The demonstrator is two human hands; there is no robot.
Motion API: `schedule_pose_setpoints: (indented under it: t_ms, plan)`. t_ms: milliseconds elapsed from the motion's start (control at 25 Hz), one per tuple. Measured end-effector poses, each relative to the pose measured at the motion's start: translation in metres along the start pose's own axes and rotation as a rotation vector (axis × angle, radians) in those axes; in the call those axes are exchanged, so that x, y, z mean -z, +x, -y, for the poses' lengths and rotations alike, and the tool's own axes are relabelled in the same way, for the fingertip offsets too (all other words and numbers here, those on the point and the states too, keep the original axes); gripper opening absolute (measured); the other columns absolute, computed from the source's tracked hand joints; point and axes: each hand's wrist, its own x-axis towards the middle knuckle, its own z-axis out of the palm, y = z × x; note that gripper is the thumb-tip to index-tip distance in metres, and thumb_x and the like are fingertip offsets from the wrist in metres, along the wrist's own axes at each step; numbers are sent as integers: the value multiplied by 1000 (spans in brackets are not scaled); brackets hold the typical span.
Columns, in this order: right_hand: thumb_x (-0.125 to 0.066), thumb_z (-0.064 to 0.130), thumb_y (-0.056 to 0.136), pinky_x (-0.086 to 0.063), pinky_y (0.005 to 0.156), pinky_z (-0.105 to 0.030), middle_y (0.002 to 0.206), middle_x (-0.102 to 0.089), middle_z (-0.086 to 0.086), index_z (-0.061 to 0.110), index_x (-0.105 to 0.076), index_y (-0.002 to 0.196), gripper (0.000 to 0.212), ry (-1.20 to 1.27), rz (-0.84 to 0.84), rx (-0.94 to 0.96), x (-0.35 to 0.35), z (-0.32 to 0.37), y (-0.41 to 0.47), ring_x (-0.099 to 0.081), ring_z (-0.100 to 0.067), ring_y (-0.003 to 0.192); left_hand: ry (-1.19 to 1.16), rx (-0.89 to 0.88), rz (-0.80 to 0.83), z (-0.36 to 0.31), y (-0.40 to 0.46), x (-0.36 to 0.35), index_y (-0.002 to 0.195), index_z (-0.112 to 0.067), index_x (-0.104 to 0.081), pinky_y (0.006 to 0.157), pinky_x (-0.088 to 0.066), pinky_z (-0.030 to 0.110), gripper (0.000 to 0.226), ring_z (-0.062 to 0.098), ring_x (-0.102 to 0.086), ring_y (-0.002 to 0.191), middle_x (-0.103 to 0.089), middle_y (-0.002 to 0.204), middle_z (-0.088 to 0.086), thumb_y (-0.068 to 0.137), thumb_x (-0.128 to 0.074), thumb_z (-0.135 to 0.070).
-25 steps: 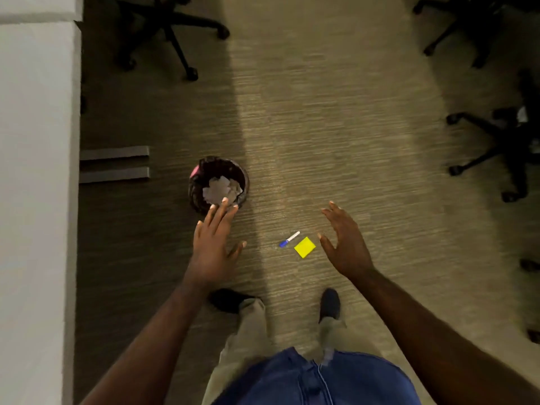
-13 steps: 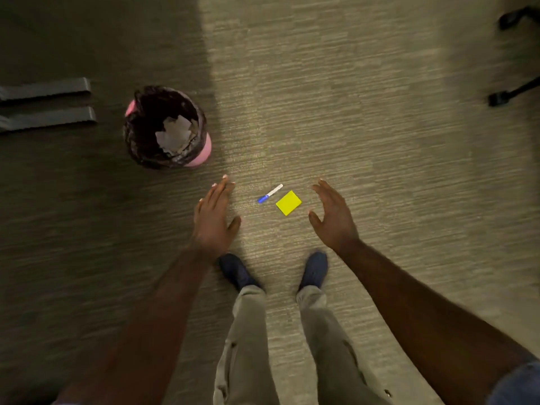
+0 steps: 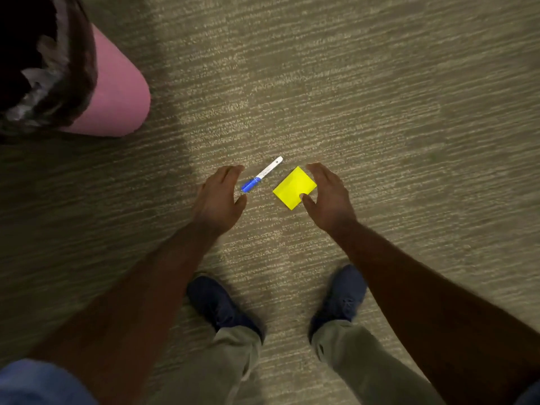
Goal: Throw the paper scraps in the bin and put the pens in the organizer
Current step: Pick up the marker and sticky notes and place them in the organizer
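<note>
Person bent over the carpeted floor (image 3: 380,83), both arms reaching down. Left hand (image 3: 217,197) hovers just beside the blue cap end of a pen (image 3: 262,174), fingers loosely spread, holding nothing. Right hand (image 3: 328,194) is likewise spread and empty, its thumb over or touching the near corner of a yellow paper square (image 3: 293,187); cannot tell whether it presses. Pen and paper lie side by side between the two hands, close but apart. Pink bin (image 3: 117,92) with a dark liner stands off to the upper left, crumpled paper already showing inside. No organizer in view. Risks, as I judge them: the paper lies flat on the carpet pile, so a pinch may slide it or crease it rather than lift an edge; the pen is thin and round, and a brush from the left fingers could roll it away. Taking both at once invites mixing them up at the bin, the pen going in with the scrap. Shoes (image 3: 216,305) stand near; a shuffle forward could land on either thing.
</note>
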Motion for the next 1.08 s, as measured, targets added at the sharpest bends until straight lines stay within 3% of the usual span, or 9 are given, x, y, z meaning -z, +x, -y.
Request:
schedule_pose_setpoints:
  t_ms: [120,240,360,440,600,680,840,1000,1080]
  plan:
    - [-68,25,82,-29,113,-41,150,-36,-13,10,-32,143,72,10,21,-67,-54,-32,27,-33,-32,137,88,41,32,20,31,-58,135,-17,-40,98,-41,48,56,30,-52,116,-52,130,7,85,-58,-32]
    - [-76,36,74,-29,113,-46,154,-25,-15,10,-16,147,98,16,71,-191,-88,-52,48,-27,-34,140,131,108,46,31,55,-100,131,-18,-42,96,-36,47,50,29,-51,113,-52,125,7,86,-56,-36]
    - [-82,37,67,-32,107,-51,154,-23,-15,13,-9,148,111,-111,46,-252,-107,-59,58,-28,-37,138,179,148,29,34,74,-123,119,-15,-47,90,-39,46,39,33,-53,106,-54,117,10,85,-57,-32]
    - [-84,32,65,-36,102,-50,146,-33,-16,11,-20,143,103,-172,-4,-281,-110,-60,64,-35,-37,131,229,167,8,36,81,-128,116,-13,-48,89,-39,46,33,34,-53,105,-55,115,11,87,-54,-27]
    - [-73,25,78,-44,92,-44,123,-57,-18,10,-53,119,48,-57,59,-372,-97,-61,65,-53,-36,114,272,209,75,40,76,-120,119,-11,-46,91,-38,45,30,31,-51,108,-54,119,11,92,-49,-26]
    - [-61,26,89,-45,89,-42,115,-60,-21,6,-60,113,32,19,46,-329,-82,-51,52,-56,-37,107,208,254,59,37,62,-98,115,-10,-47,88,-39,44,29,30,-53,103,-55,115,11,93,-50,-29]
    - [-53,23,95,-36,68,-35,90,-62,-21,0,-61,94,24,155,-190,-175,-37,0,2,-56,-37,85,66,286,-12,15,15,-12,107,-13,-50,85,-38,43,21,31,-56,98,-57,109,9,92,-50,-27]
    - [-54,25,95,-45,65,-33,83,-62,-5,11,-62,93,17,322,-311,-107,30,93,-52,-57,-24,74,-30,269,-103,-10,-47,108,102,-16,-52,83,-39,41,15,30,-56,97,-58,106,6,93,-50,-27]
    - [-53,31,94,-44,66,-23,83,-61,4,20,-62,94,14,375,-345,-33,72,155,-82,-57,-14,73,-75,266,-157,-18,-88,172,105,-15,-53,80,-42,41,18,31,-59,92,-60,104,6,94,-48,-29]
